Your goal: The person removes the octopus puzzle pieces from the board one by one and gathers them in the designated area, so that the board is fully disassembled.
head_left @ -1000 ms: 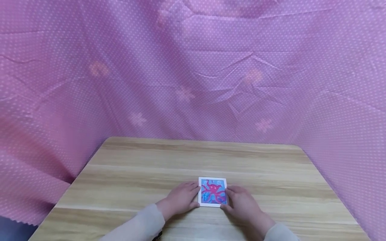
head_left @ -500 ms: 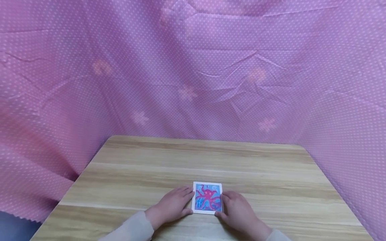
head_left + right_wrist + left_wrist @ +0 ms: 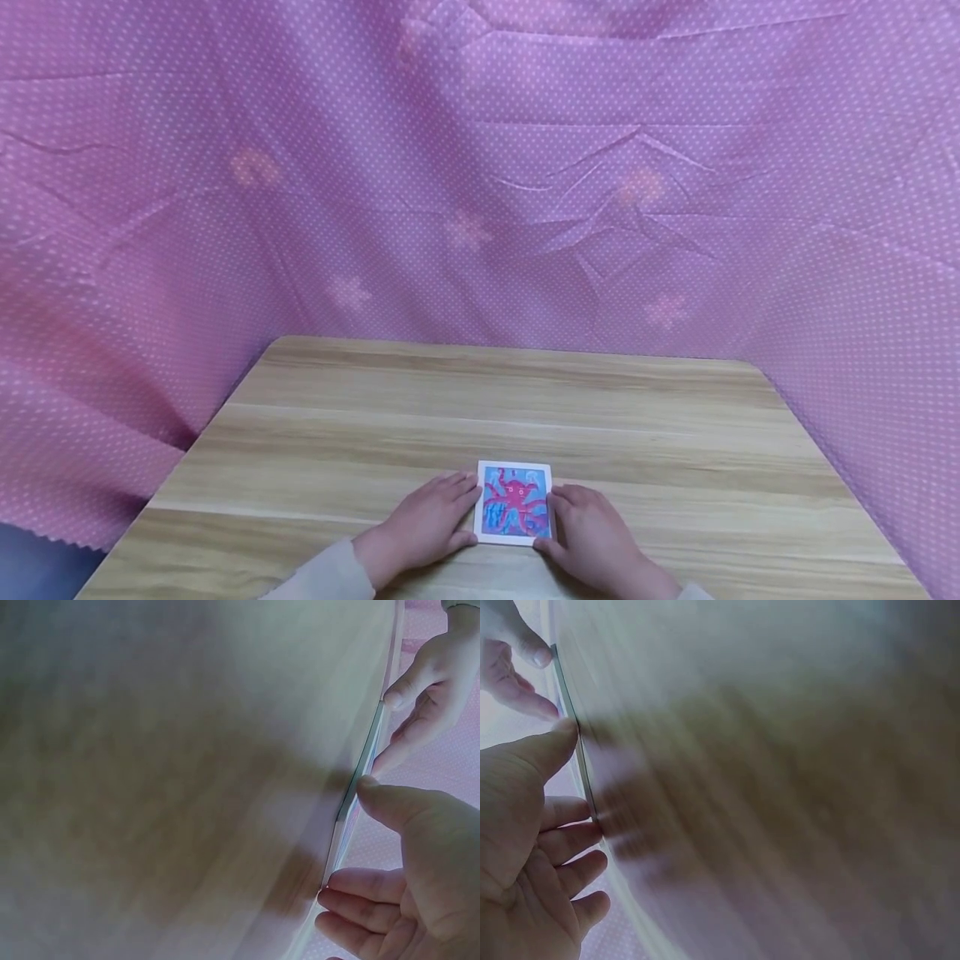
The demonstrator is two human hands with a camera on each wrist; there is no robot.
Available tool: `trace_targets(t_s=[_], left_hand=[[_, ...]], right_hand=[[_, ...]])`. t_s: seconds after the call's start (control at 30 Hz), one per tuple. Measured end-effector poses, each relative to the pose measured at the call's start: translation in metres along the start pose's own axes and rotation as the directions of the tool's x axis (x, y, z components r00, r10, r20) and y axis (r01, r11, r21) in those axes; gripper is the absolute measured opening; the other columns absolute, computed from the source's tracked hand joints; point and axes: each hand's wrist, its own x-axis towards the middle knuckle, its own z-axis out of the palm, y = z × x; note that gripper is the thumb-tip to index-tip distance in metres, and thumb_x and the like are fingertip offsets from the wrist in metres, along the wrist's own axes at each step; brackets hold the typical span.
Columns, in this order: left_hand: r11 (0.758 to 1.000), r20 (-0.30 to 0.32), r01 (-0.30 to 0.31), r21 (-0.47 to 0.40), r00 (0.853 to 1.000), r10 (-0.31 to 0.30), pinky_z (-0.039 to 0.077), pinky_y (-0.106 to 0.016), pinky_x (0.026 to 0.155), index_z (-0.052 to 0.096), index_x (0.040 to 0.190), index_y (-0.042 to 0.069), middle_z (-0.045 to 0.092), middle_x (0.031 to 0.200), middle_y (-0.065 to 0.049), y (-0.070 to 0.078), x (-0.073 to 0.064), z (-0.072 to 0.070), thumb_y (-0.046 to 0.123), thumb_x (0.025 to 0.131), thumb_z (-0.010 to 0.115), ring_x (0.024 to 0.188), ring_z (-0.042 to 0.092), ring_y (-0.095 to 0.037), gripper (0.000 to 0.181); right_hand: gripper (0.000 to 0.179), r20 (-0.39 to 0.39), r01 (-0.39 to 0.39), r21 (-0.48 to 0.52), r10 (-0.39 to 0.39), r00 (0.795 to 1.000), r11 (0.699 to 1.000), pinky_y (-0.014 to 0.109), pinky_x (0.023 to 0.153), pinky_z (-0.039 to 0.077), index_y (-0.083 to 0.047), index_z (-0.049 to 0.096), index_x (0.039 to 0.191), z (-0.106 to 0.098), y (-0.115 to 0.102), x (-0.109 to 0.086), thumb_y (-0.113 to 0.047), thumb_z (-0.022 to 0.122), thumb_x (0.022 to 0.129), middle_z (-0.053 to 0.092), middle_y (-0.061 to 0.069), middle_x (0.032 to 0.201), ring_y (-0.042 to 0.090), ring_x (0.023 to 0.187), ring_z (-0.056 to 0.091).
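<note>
**Octopus card [image 3: 514,503] framed between left hand [image 3: 427,518] and right hand [image 3: 592,533]**

The octopus card sits at the near part of the worktop [image 3: 465,392], directly between the hands: to the right of the left hand and to the left of the right hand. Neither hand is nearer, since both touch it. Its outline is close to square, so no clear long axis shows; its sides run roughly from the near side towards the far edge. It appears to lie flat, picture side up, with a white border round a red octopus on blue.

The left hand is loosely spread, its fingertips against the card's left edge and its thumb at the near left corner. The right hand mirrors it, with relaxed fingers along the right edge and the thumb at the near right corner. Neither hand wraps round the card; how firmly they press cannot be told.

By count: one card in sight, two hands, one worktop and two pale sleeves, the left sleeve [image 3: 333,575] and the right sleeve [image 3: 693,592]. Whether the card is a single layer is unclear. Behind stands pink dotted cloth [image 3: 465,158]; how many pieces it comprises cannot be told.
</note>
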Motion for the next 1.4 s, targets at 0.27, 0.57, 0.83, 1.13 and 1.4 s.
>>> trace_targets(t_s=[0.27, 0.57, 0.83, 1.13, 1.4], left_hand=[[0.998, 0.025, 0.027, -0.053, 0.999, -0.025, 0.030, -0.039, 0.108, 0.051, 0.138, 0.008, 0.045, 0.144, -0.008, -0.001, 0.000, -0.001, 0.049, 0.091, 0.058, 0.133, 0.038, -0.024, 0.063], [0.992, -0.014, 0.021, -0.128, 1.000, -0.023, 0.033, -0.041, 0.107, 0.052, 0.137, 0.009, 0.044, 0.143, -0.011, -0.003, -0.002, 0.000, 0.049, 0.090, 0.059, 0.131, 0.040, -0.026, 0.062], [0.989, -0.032, -0.014, -0.150, 0.999, 0.009, 0.035, -0.043, 0.105, 0.051, 0.139, 0.017, 0.043, 0.143, -0.011, -0.003, -0.005, 0.000, 0.048, 0.090, 0.060, 0.130, 0.040, -0.027, 0.058], [0.986, -0.083, -0.081, -0.143, 0.994, 0.070, 0.039, -0.043, 0.102, 0.055, 0.135, 0.020, 0.045, 0.140, -0.015, -0.003, -0.003, 0.001, 0.043, 0.091, 0.062, 0.127, 0.044, -0.029, 0.051], [0.985, -0.067, -0.096, -0.142, 0.994, 0.087, 0.042, -0.043, 0.099, 0.056, 0.135, 0.022, 0.044, 0.140, -0.015, -0.003, -0.001, 0.001, 0.041, 0.089, 0.064, 0.126, 0.045, -0.029, 0.051]], right_hand=[[0.057, -0.023, 0.014, -0.005, -0.015, 1.000, 1.000, 0.050, 0.095, 0.042, 0.002, 0.066, 0.111, 0.000, 0.001, 0.002, -0.044, 0.074, 0.079, 0.063, 0.014, 0.114, 0.030, 0.110, 0.056], [0.047, -0.086, -0.013, 0.077, 0.020, 0.996, 0.997, 0.048, 0.091, 0.046, -0.003, 0.067, 0.109, -0.002, 0.003, 0.017, -0.039, 0.074, 0.080, 0.064, 0.013, 0.109, 0.031, 0.104, 0.058], [0.041, -0.023, -0.047, 0.203, 0.053, 0.998, 0.978, 0.044, 0.088, 0.049, -0.006, 0.068, 0.112, 0.000, -0.003, 0.037, -0.034, 0.073, 0.082, 0.064, 0.008, 0.108, 0.026, 0.100, 0.061], [0.035, 0.040, -0.066, 0.353, 0.056, 0.998, 0.933, 0.044, 0.084, 0.050, -0.009, 0.066, 0.114, 0.001, -0.013, 0.062, -0.026, 0.073, 0.084, 0.063, 0.005, 0.106, 0.023, 0.096, 0.061], [0.031, 0.076, -0.097, 0.484, 0.069, 0.995, 0.870, 0.035, 0.074, 0.051, -0.009, 0.065, 0.113, 0.009, -0.019, 0.080, -0.014, 0.074, 0.083, 0.062, -0.001, 0.092, 0.014, 0.082, 0.057]])
